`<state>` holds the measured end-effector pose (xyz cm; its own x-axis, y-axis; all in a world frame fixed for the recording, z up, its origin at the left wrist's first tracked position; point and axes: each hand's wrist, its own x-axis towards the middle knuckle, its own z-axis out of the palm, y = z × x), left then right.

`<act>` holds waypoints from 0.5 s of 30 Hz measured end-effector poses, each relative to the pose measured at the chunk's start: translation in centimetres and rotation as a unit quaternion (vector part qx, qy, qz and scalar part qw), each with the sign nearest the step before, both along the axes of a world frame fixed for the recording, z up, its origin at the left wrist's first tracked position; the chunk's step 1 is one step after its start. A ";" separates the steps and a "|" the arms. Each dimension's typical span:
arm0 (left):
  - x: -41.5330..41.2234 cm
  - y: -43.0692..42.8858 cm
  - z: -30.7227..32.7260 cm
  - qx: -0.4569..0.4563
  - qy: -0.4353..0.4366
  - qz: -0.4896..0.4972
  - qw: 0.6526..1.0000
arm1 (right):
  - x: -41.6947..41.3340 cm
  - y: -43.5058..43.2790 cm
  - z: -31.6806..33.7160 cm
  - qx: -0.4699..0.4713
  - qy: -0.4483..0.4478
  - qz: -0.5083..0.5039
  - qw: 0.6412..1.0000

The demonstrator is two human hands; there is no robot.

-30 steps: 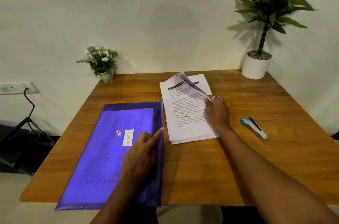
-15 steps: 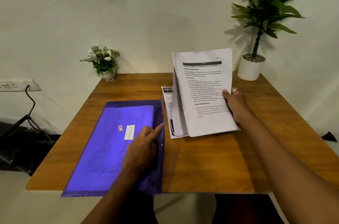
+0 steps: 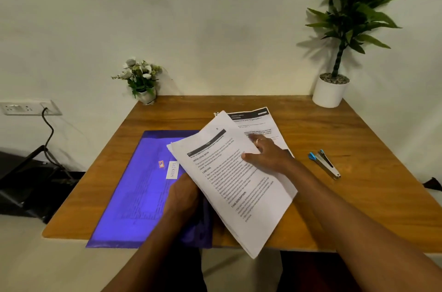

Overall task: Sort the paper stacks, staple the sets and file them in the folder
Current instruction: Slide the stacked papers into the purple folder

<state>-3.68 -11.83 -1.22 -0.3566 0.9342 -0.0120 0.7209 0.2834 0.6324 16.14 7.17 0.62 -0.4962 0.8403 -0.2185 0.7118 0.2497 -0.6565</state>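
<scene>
On your tabletop (image 3: 370, 184), the folder (image 3: 134, 196) lies at the near left. Your right hand (image 3: 265, 155) holds the paper set (image 3: 239, 186) above the middle. Its left corner hangs over the folder's right edge and over your left hand (image 3: 184, 196), which rests on the folder. Another stack (image 3: 260, 122) lies behind the set. The stapler (image 3: 325, 165) lies to the right, a potted plant (image 3: 331, 91) stands far right, and a flower pot (image 3: 142, 81) far left.

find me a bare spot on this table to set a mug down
Widest free patch: bare table right of the stapler, out to the right edge. A strip along the wall between the flower pot and the white plant pot. Centre crowded: folder, loose sheet, and the paper set in the right hand.
</scene>
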 end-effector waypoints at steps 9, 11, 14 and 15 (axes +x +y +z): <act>-0.1 -0.1 0.2 -0.017 -0.002 -0.007 1.000 | -2.2 1.4 1.2 -0.120 0.077 0.074 0.987; -0.3 -0.2 0.1 -0.009 0.010 -0.021 1.000 | -2.5 1.5 1.4 -0.137 0.091 0.068 0.984; -1.2 -0.1 -1.2 -0.025 0.034 -0.025 0.999 | -2.7 1.9 1.8 -0.136 0.123 0.050 0.982; -1.3 0.0 -1.3 -0.041 0.049 -0.019 0.998 | -2.7 2.0 2.2 -0.144 0.139 0.042 0.979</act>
<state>-4.97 -11.81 -2.55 -0.3234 0.9446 -0.0553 0.7891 0.3015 0.5352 13.39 9.21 2.82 -0.6354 0.7168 -0.2872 0.4811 0.0765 -0.8733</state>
